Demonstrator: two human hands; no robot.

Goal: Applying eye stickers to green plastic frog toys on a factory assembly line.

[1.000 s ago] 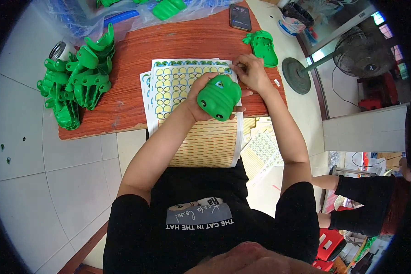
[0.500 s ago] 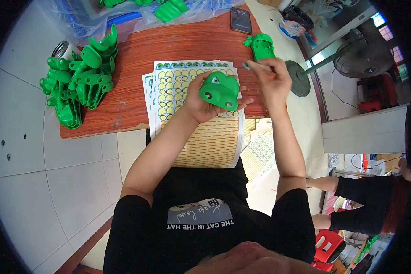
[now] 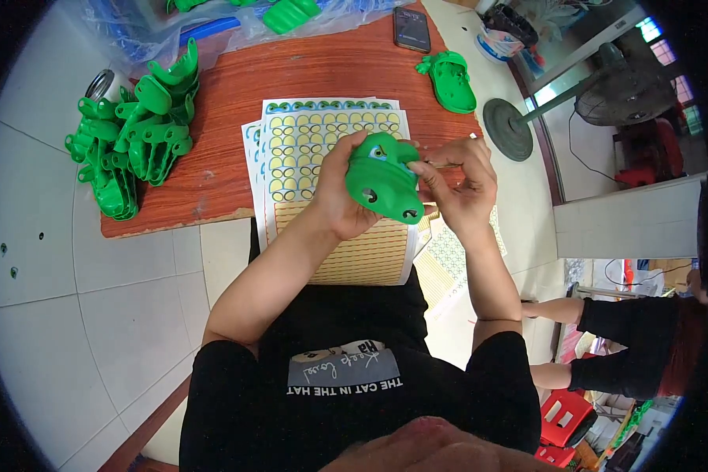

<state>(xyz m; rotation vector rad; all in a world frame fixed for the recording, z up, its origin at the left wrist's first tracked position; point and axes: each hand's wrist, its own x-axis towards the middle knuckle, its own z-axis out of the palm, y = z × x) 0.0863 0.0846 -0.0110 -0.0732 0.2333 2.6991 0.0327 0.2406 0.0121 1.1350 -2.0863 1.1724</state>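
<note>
My left hand [image 3: 337, 193] grips a green plastic crocodile-shaped toy [image 3: 384, 179] from the left side, above the sticker sheets [image 3: 307, 138]. My right hand [image 3: 458, 179] is at the toy's right side, with thumb and forefinger pinched together against it near an eye sticker. What the fingers pinch is too small to make out. The sheets hold rows of round yellow eye stickers and lie on a reddish wooden table [image 3: 236, 86], overhanging its near edge.
A pile of green toy parts [image 3: 130, 138] lies at the table's left end. One more green toy [image 3: 452, 79] and a black phone [image 3: 411, 29] sit at the far right. Plastic bags with green parts lie at the back. A floor fan [image 3: 606, 79] stands on the right, near another person [image 3: 629, 338].
My right hand left the sticker sheet, lifted briefly toward the far right, then came back to the toy's side. My left hand turned the toy and lowered it slightly toward me.
</note>
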